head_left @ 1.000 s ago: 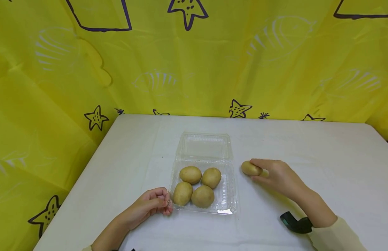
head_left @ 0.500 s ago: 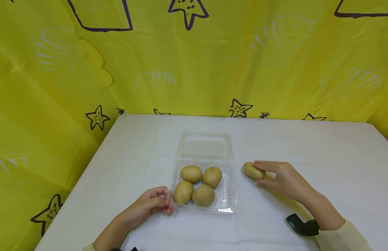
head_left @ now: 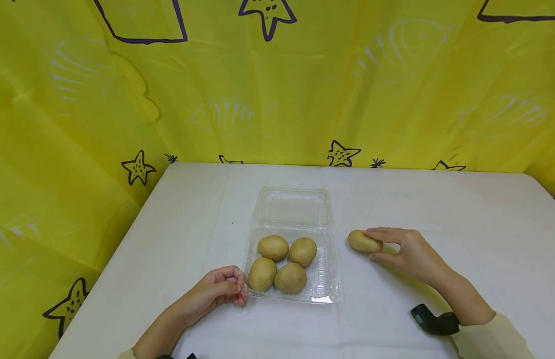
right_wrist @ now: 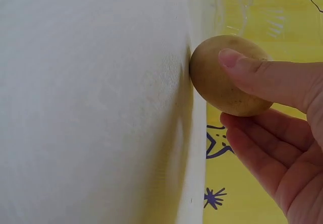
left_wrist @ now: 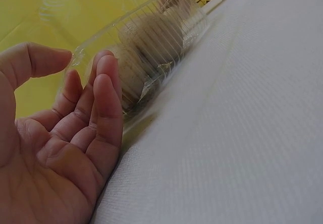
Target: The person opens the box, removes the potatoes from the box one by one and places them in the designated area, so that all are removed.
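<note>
A clear plastic clamshell container (head_left: 324,279) lies with its lid (head_left: 293,207) folded back, away from me. Several yellow-brown potatoes (head_left: 273,248) sit in its base, mostly toward the left side. My left hand (head_left: 216,289) pinches the container's near left corner; in the left wrist view the thumb (left_wrist: 50,61) is at the rim and the fingers bend against the outer wall. To the right of the container, my right hand (head_left: 405,252) grips a single potato (right_wrist: 222,82) between thumb and fingers. That potato is right at the white tabletop.
The white-covered table (head_left: 206,199) extends to a yellow curtain (head_left: 277,89) printed with stars and fish behind and at the left. A dark wrist device (head_left: 434,321) sits under the right forearm, close over the table.
My right hand has shifted slightly to the right with its potato, which has turned a little in the grip. The left hand and the container stay where they were.
</note>
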`<state>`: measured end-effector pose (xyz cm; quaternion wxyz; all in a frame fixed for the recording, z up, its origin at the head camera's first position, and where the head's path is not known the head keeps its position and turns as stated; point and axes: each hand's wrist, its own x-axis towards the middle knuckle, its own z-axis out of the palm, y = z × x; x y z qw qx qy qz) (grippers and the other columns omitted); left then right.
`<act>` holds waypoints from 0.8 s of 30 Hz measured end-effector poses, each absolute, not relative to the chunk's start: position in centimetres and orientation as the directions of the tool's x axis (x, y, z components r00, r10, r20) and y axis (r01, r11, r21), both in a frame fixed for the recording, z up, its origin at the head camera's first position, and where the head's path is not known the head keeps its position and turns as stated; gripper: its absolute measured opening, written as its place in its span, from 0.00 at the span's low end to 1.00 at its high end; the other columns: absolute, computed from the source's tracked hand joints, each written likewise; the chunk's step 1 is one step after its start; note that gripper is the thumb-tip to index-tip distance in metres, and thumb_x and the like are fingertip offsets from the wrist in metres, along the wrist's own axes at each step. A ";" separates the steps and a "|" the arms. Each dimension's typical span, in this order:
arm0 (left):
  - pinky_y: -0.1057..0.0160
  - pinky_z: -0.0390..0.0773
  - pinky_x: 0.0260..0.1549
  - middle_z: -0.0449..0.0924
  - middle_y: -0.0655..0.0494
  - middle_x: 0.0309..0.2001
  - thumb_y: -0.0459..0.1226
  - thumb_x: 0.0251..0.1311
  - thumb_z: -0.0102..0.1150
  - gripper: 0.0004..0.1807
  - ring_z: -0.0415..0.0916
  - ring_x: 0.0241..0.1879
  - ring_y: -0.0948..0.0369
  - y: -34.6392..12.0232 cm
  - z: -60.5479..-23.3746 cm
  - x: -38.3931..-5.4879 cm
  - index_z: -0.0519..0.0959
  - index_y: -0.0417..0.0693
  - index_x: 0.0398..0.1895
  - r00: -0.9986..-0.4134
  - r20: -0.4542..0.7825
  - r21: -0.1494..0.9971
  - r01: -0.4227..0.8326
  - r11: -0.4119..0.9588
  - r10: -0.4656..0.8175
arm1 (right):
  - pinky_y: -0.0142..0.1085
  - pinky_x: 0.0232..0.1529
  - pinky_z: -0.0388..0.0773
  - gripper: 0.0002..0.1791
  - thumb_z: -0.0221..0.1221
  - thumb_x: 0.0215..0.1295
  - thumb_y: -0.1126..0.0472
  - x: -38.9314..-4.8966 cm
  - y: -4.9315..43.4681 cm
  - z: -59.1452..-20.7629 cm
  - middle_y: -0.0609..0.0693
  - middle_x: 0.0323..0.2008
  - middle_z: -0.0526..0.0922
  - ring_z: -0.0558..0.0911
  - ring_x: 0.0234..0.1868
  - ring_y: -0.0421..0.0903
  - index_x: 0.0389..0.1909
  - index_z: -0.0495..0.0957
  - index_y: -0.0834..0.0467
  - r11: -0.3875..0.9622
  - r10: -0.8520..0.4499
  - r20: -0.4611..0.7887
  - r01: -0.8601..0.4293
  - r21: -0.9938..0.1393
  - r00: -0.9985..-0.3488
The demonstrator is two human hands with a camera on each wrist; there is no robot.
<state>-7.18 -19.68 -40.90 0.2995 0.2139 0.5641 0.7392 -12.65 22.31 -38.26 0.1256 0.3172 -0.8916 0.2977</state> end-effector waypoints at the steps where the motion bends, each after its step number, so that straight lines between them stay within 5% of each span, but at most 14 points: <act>1: 0.67 0.72 0.36 0.75 0.53 0.34 0.27 0.61 0.40 0.06 0.74 0.35 0.61 -19.7 -40.9 -7.2 0.69 0.44 0.35 -0.729 -0.022 0.962 -0.203 -0.185 0.685 | 0.16 0.48 0.62 0.28 0.72 0.37 0.69 -12.7 22.3 -38.2 0.52 0.43 0.82 0.80 0.44 0.53 0.46 0.80 0.60 0.622 -0.489 0.410 -0.637 -0.455 -0.770; 5: 0.67 0.72 0.36 0.75 0.53 0.34 0.27 0.61 0.40 0.07 0.74 0.35 0.61 -19.7 -41.0 -7.2 0.69 0.44 0.35 -0.727 -0.016 0.960 -0.202 -0.192 0.687 | 0.17 0.48 0.62 0.27 0.72 0.38 0.68 -12.6 22.2 -38.2 0.52 0.43 0.82 0.80 0.44 0.53 0.46 0.80 0.60 0.634 -0.480 0.403 -0.625 -0.455 -0.780; 13: 0.67 0.71 0.36 0.75 0.53 0.34 0.27 0.61 0.40 0.07 0.74 0.35 0.61 -19.7 -41.0 -7.2 0.69 0.43 0.35 -0.726 -0.016 0.960 -0.204 -0.193 0.687 | 0.48 0.42 0.74 0.26 0.71 0.42 0.65 -11.6 20.7 -37.4 0.56 0.42 0.82 0.79 0.45 0.56 0.47 0.79 0.63 0.728 -0.440 0.362 -0.563 -0.391 -0.821; 24: 0.67 0.72 0.36 0.76 0.53 0.34 0.27 0.62 0.40 0.06 0.74 0.35 0.61 -19.7 -41.0 -7.2 0.69 0.44 0.35 -0.726 -0.011 0.960 -0.200 -0.196 0.687 | 0.49 0.42 0.74 0.26 0.70 0.45 0.63 -9.3 18.8 -36.5 0.61 0.44 0.80 0.79 0.45 0.58 0.49 0.78 0.64 0.801 -0.350 0.253 -0.428 -0.418 -0.902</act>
